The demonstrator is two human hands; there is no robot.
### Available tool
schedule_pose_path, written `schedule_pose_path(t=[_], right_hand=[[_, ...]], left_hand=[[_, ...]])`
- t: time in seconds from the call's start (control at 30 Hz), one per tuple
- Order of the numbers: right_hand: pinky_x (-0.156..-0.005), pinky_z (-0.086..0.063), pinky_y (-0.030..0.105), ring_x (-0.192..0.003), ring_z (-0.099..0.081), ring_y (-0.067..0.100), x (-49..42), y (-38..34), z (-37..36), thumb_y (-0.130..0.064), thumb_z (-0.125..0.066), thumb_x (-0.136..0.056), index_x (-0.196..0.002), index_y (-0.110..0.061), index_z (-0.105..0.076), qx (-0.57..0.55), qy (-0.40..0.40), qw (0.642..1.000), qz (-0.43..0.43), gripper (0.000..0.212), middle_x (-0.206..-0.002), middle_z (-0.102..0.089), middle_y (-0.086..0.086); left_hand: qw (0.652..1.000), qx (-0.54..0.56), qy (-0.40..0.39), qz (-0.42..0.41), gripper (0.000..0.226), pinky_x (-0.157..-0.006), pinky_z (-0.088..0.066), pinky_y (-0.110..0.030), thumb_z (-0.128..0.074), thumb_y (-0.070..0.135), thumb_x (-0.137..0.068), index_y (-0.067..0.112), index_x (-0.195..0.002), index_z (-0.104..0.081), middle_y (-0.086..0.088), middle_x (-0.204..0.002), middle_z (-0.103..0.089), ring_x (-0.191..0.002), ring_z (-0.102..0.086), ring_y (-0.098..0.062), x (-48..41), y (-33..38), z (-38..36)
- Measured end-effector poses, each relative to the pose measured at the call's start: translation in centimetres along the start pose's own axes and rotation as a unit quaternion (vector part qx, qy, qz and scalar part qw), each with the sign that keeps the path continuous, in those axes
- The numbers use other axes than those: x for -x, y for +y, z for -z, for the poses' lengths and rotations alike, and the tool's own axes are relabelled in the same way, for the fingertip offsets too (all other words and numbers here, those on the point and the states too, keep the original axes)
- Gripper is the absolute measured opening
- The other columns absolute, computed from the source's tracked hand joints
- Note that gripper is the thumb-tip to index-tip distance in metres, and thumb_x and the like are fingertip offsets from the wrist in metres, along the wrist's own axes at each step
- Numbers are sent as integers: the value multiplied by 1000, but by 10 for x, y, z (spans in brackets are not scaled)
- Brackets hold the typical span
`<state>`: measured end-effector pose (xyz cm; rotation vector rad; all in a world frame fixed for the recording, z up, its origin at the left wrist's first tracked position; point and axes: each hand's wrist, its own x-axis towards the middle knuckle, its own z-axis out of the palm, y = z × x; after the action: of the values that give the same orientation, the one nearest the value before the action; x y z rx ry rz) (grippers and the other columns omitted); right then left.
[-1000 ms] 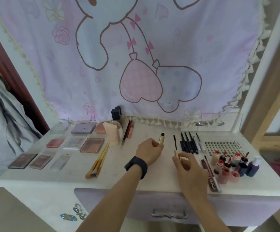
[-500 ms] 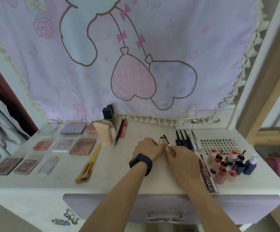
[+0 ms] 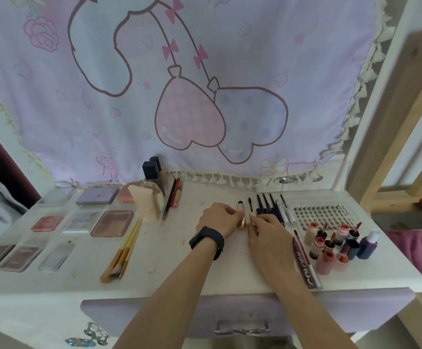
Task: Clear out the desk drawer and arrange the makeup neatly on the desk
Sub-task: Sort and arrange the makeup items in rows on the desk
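Both hands meet near the middle of the desk (image 3: 204, 273), towards its back edge. The left hand (image 3: 218, 217) has its fingers curled round a gold tube (image 3: 240, 210) lying on the top, black tip pointing away. The right hand (image 3: 267, 229) pinches the gold handle of a mascara wand (image 3: 250, 205) just beside the tube. Right of them lies a row of black pencils (image 3: 267, 207), then a lash tray (image 3: 323, 215) near the back right corner. Small bottles (image 3: 335, 245) cluster by the right edge, while palettes (image 3: 111, 222) fill the left half. The drawer (image 3: 242, 318) sits under the front edge.
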<state>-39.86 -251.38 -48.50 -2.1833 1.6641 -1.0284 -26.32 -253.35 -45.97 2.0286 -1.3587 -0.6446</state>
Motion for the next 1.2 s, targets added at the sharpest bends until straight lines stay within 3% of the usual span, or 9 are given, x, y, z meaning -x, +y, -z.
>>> schedule_pose_path(t=[0.17, 0.33, 0.5, 0.63, 0.87, 1.03, 1.2], right_hand=[[-77, -42, 21, -93, -68, 22, -1, 3, -2, -11, -60, -99, -114, -8, -75, -20, 20, 1000, 5, 21, -115, -70, 8], [-74, -43, 23, -89, -68, 23, -3, 3, -5, -12, -60, -99, -115, -9, -75, -31, 33, 999, 6, 22, -109, -72, 8], [-83, -52, 32, -98, -69, 26, -4, 5, -6, -5, -59, -97, -119, -6, -73, -30, 27, 999, 11, 26, -116, -71, 11], [-81, -49, 28, -96, -69, 24, -5, 5, -7, -9, -57, -100, -116, -7, -74, -31, 32, 999, 5, 23, -115, -72, 10], [-80, -49, 27, -97, -68, 25, -4, 5, -7, -6, -58, -98, -120, -8, -73, -38, 28, 999, 7, 27, -117, -71, 9], [-81, -48, 29, -100, -68, 27, -2, 4, -5, -5, -60, -96, -120, -7, -72, -52, 37, 998, 9, 26, -120, -69, 10], [-82, -42, 22, -104, -64, 21, 3, 1, 2, -12, -55, -100, -123, -9, -68, -76, 23, 997, -7, 27, -126, -64, 5]], left_hand=[[1000, 3, 0, -6, 23, -73, -52, -27, -65, 53, -87, 35, -75, -67, 7, -90, -71, -85, -65, -15, -6, 2, -5], [1000, 4, 5, -9, 26, -78, -55, -30, -64, 55, -88, 31, -88, -74, 6, -97, -74, -88, -66, -16, -10, 1, -8], [1000, 0, 9, -7, 29, -76, -54, -28, -64, 57, -88, 30, -90, -75, 6, -99, -74, -87, -65, -15, -12, 4, -10], [1000, -8, 7, -5, 30, -77, -52, -28, -63, 57, -89, 30, -94, -75, 6, -101, -73, -89, -65, -16, -13, 6, -12], [1000, -19, 2, 0, 36, -62, -45, -22, -59, 61, -89, 29, -89, -75, 9, -93, -72, -80, -62, -13, -14, 8, -12], [1000, -8, -10, 17, 45, -74, -55, -31, -53, 59, -91, 22, -82, -77, 3, -84, -75, -81, -67, -18, -11, 9, -9], [1000, -7, -16, -3, 27, -81, -54, -29, -56, 43, -93, 26, -105, -73, 5, -100, -74, -93, -66, -16, 2, 3, 4]])
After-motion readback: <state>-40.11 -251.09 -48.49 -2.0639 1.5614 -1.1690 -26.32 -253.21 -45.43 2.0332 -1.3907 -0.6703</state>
